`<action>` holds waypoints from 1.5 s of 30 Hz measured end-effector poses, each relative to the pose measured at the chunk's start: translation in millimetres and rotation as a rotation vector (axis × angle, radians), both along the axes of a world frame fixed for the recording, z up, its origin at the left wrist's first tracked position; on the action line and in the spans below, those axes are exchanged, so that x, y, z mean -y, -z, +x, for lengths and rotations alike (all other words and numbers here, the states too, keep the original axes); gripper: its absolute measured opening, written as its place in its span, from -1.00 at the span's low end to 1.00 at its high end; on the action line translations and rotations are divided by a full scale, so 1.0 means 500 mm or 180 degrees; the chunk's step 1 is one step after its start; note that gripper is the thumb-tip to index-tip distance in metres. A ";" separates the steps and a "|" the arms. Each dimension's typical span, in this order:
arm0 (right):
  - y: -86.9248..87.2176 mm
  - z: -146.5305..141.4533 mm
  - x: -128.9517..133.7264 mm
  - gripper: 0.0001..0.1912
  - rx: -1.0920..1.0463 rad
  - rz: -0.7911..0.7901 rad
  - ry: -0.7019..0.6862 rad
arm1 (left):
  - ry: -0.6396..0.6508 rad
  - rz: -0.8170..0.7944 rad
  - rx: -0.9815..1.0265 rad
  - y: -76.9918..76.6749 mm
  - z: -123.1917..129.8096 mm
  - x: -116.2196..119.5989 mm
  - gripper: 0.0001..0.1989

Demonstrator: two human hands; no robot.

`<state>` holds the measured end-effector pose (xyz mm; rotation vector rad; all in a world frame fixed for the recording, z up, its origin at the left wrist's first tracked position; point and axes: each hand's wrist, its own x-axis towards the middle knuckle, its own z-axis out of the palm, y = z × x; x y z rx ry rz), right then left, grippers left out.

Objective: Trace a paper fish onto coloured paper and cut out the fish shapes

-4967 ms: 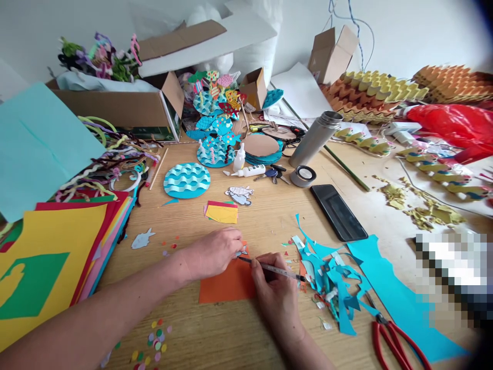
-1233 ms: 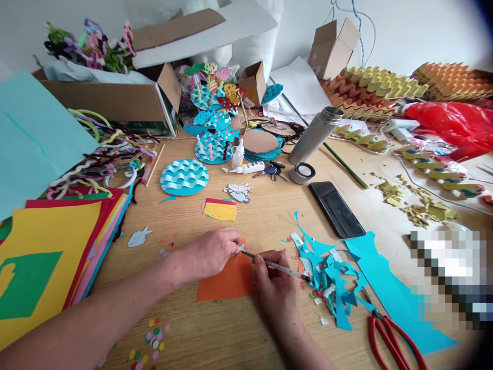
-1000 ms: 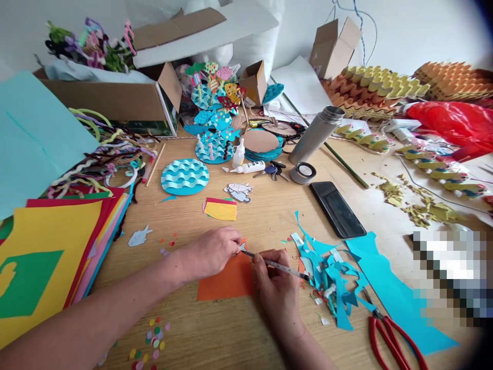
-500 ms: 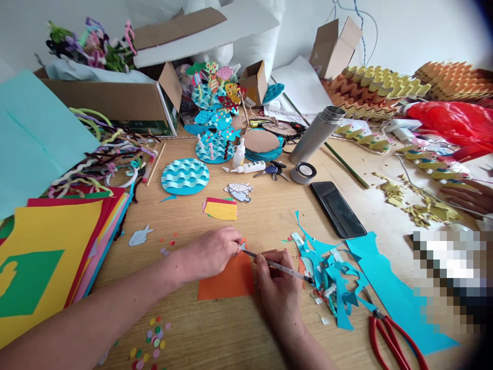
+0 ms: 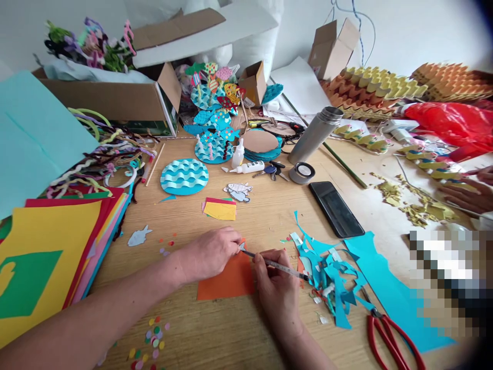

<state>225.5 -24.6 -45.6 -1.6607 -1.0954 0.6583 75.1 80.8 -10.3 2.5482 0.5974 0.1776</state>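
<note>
At a workbench crowded with craft pieces, a right hand (image 5: 279, 290) gripped a slim pen (image 5: 283, 267) at a small pale cutout (image 5: 242, 246) on an orange sheet (image 5: 227, 283); the left hand (image 5: 216, 251) rested there, pinching or merely pressing, I couldn't tell, 2 white bottles (image 5: 238, 155) beyond

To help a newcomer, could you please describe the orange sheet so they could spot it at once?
On the wooden table, find the left hand and the right hand, which holds a pen. The orange sheet lies partly beneath both. Its plain orange sets it apart from the mostly blue scraps to its right.
</note>
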 end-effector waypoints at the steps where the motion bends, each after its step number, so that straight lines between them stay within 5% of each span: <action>1: -0.001 0.000 0.000 -0.80 -0.0003 0.0007 0.0018 | 0.0006 0.0024 -0.0022 -0.001 0.000 0.001 -0.74; 19: -0.007 0.001 -0.003 -0.82 0.0141 0.0016 0.0043 | -0.0011 0.0090 -0.0270 -0.022 0.002 0.010 -0.70; 26: -0.023 0.001 -0.005 -0.82 0.0144 0.0401 0.0343 | -0.0009 0.0170 -0.0324 -0.025 0.009 0.009 -0.69; 45: -0.003 0.004 0.000 -0.83 0.0247 -0.0001 0.0000 | -0.0017 -0.0003 -0.0084 -0.008 0.007 -0.004 -0.71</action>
